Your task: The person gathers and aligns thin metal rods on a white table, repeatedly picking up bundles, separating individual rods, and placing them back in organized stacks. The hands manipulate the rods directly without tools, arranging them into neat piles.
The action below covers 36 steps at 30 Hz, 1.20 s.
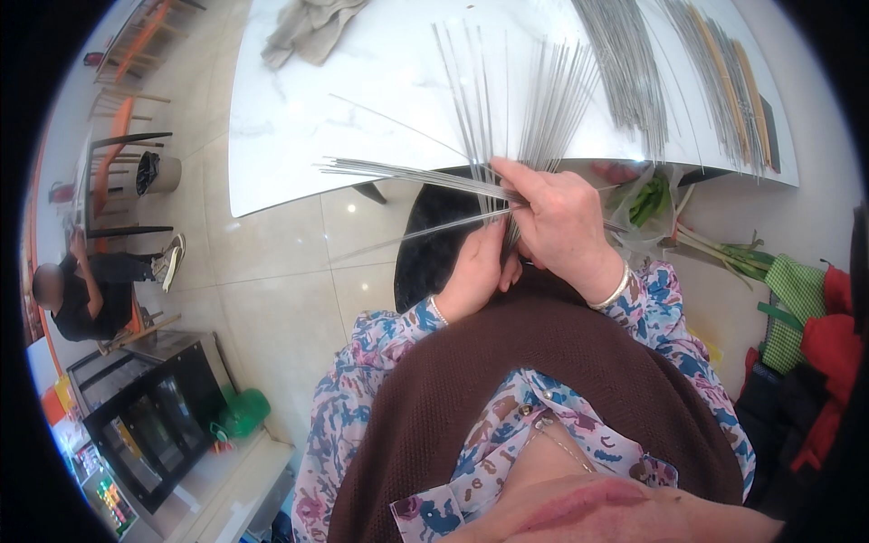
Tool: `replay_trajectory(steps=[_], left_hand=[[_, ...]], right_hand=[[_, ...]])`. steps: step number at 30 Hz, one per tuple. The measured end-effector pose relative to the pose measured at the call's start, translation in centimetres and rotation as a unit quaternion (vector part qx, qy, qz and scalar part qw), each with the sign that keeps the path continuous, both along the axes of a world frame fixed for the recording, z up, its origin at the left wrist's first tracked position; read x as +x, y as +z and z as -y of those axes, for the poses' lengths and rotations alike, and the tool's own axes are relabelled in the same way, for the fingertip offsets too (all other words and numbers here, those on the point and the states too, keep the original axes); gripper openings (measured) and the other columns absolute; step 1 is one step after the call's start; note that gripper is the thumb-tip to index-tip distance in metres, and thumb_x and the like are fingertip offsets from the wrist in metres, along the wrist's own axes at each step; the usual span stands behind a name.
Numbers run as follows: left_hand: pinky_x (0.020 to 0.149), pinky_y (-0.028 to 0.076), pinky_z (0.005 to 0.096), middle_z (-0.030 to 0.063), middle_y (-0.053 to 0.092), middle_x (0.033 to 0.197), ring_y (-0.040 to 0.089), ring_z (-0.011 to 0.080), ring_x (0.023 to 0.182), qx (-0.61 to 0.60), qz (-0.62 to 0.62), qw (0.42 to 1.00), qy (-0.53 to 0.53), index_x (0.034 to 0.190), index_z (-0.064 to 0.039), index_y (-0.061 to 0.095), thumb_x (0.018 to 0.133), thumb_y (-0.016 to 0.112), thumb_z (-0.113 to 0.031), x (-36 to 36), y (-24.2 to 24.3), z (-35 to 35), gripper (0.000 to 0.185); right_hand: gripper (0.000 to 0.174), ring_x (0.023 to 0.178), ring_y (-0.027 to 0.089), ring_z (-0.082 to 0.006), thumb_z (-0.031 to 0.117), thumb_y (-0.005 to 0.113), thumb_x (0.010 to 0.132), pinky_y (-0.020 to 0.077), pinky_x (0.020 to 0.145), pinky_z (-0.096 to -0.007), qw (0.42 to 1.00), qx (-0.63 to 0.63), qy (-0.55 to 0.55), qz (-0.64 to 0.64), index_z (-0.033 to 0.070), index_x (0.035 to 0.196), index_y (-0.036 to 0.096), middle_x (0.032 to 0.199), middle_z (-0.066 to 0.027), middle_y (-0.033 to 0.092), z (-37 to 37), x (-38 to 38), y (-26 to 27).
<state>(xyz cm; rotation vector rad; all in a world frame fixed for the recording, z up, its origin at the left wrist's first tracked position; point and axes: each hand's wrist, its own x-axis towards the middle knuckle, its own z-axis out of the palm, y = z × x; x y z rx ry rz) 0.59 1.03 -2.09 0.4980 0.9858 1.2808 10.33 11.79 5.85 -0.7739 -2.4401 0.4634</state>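
Observation:
My left hand (475, 268) is closed around the lower ends of a fanned bundle of thin metal skewers (553, 102), whose upper ends spread over the white marble-patterned table (380, 88). Just above and to its right, my right hand (567, 220) grips a smaller bunch of skewers (421, 173) pointing left across the fan. A few single skewers stick out apart from that bunch. Both hands are close together in front of my body, near the table's edge; my fingers partly hide the gripped ends. A thick pile of skewers (628, 75) lies on the table beyond my right hand.
Farther right lie more skewers with brown sticks (745, 102) among them. A crumpled cloth (312, 30) rests at the table's far left. Below the right edge hangs a plastic bag of green vegetables (648, 200). A black seat (431, 237) is under my hands. A person (91, 292) sits far left.

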Motion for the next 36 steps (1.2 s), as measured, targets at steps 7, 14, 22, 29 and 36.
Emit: replay_trajectory(steps=[7, 14, 22, 29, 36], left_hand=[[0.050, 0.040, 0.0279, 0.0036, 0.044, 0.051, 0.037, 0.0133, 0.040, -0.002, 0.007, 1.000, 0.000, 0.090, -0.003, 0.054, 0.109, 0.024, -0.036, -0.1, 0.4, 0.0, 0.049], [0.053, 0.045, 0.0233, 0.0134, 0.069, 0.076, 0.044, 0.0092, 0.046, -0.003, -0.006, 1.000, -0.017, 0.085, 0.004, 0.063, 0.109, 0.022, -0.034, -0.3, 1.8, 0.0, 0.060], [0.052, 0.044, 0.0227, 0.0124, 0.068, 0.073, 0.045, 0.0097, 0.046, 0.013, -0.014, 0.999, -0.026, 0.085, 0.003, 0.061, 0.109, 0.023, -0.034, 0.2, 2.0, 0.2, 0.058], [0.053, 0.042, 0.0265, 0.0039, 0.048, 0.051, 0.041, 0.0112, 0.043, 0.013, -0.018, 1.000, -0.018, 0.089, -0.001, 0.056, 0.109, 0.027, -0.039, 1.1, 1.3, 0.4, 0.051], [0.052, 0.042, 0.0235, 0.0078, 0.061, 0.067, 0.043, 0.0092, 0.046, 0.019, -0.036, 0.999, -0.034, 0.089, 0.000, 0.057, 0.109, 0.025, -0.040, 2.5, 1.7, 0.8, 0.055]], right_hand=[[0.039, 0.061, 0.063, -0.0275, 0.003, 0.064, 0.077, 0.0485, 0.057, -0.0389, 1.000, 0.018, 0.006, -0.006, 0.006, 0.116, 0.064, 0.067, -0.0091, 0.063, -0.4, -0.4, -0.1], [0.043, 0.067, 0.068, -0.0287, -0.001, 0.059, 0.081, 0.0528, 0.060, -0.0374, 0.995, -0.001, -0.003, 0.098, 0.008, 0.122, 0.063, 0.077, -0.0130, 0.069, -1.1, -1.2, 1.6], [0.023, 0.064, 0.067, -0.0343, 0.006, 0.063, 0.081, 0.0518, 0.058, -0.0434, 0.997, -0.069, -0.033, 0.016, 0.003, 0.103, 0.063, 0.068, -0.0160, 0.066, -0.5, -1.5, 1.6], [0.023, 0.066, 0.067, -0.0369, 0.008, 0.066, 0.081, 0.0528, 0.062, -0.0450, 0.986, -0.126, -0.107, -0.027, 0.001, 0.102, 0.063, 0.070, -0.0182, 0.066, -0.2, -2.1, 0.8], [0.016, 0.065, 0.066, -0.0392, 0.009, 0.063, 0.082, 0.0514, 0.061, -0.0475, 0.989, -0.078, -0.124, -0.009, 0.000, 0.094, 0.058, 0.069, -0.0190, 0.065, -0.9, -1.7, 0.7]])
